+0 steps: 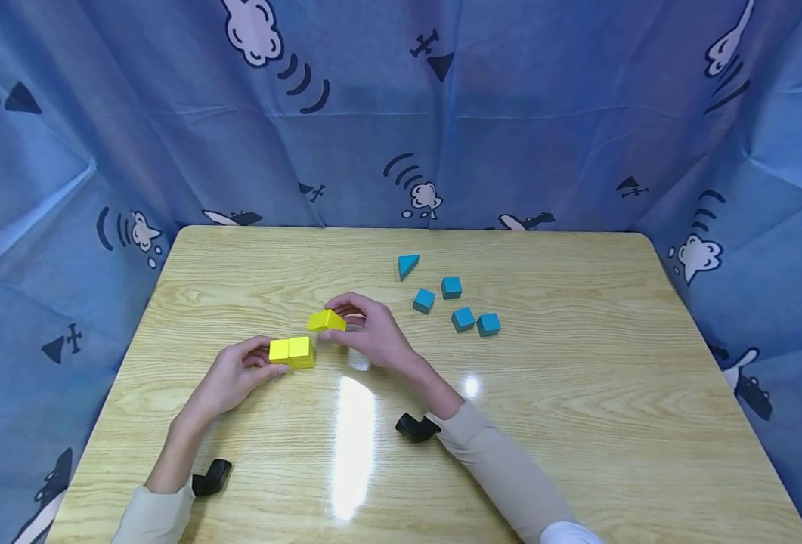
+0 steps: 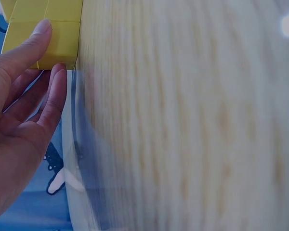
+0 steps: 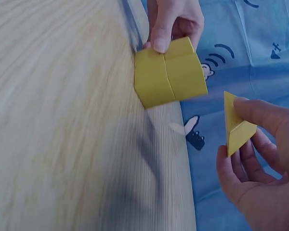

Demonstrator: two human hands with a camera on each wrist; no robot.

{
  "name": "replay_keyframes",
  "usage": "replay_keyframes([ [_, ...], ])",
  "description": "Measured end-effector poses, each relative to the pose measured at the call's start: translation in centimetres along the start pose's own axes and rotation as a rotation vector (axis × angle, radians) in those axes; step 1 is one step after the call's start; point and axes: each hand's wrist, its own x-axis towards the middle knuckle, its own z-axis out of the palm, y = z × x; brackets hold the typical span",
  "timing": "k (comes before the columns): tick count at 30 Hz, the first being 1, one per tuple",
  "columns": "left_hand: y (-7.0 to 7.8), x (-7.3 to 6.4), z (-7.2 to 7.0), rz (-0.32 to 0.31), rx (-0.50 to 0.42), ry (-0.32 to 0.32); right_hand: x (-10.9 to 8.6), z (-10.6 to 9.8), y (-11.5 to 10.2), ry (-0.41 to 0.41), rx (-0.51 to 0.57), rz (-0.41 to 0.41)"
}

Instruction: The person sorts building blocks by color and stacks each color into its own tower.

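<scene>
Yellow cubes (image 1: 292, 353) stand pressed together as a block on the left part of the table. My left hand (image 1: 233, 374) pinches them from the left side, thumb along the near face and fingers behind. In the left wrist view, the thumb lies across the seamed yellow block (image 2: 63, 41). Just right of and behind it, my right hand (image 1: 373, 332) holds a yellow triangular block (image 1: 326, 320) between thumb and fingers. Seen from the right wrist, this triangular block (image 3: 241, 134) is held up, apart from the cubes (image 3: 171, 77).
Several blue cubes (image 1: 463, 319) lie right of my right hand, with a blue triangular block (image 1: 407, 265) farther back. The wooden table (image 1: 577, 415) ends at a blue patterned curtain (image 1: 373, 128) behind and at the sides. Glare shows in front.
</scene>
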Motion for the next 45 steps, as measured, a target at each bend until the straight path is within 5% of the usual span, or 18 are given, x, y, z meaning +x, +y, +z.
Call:
replay_keyframes([
  [23, -0.1, 0.1, 0.0, 0.029, -0.025, -0.011, 0.8, 4.2, -0.3, -0.166, -0.12, -0.195],
  [45, -0.2, 0.1, 0.1, 0.044, -0.013, -0.013, 0.7, 4.5, -0.6, -0.209, -0.245, -0.209],
])
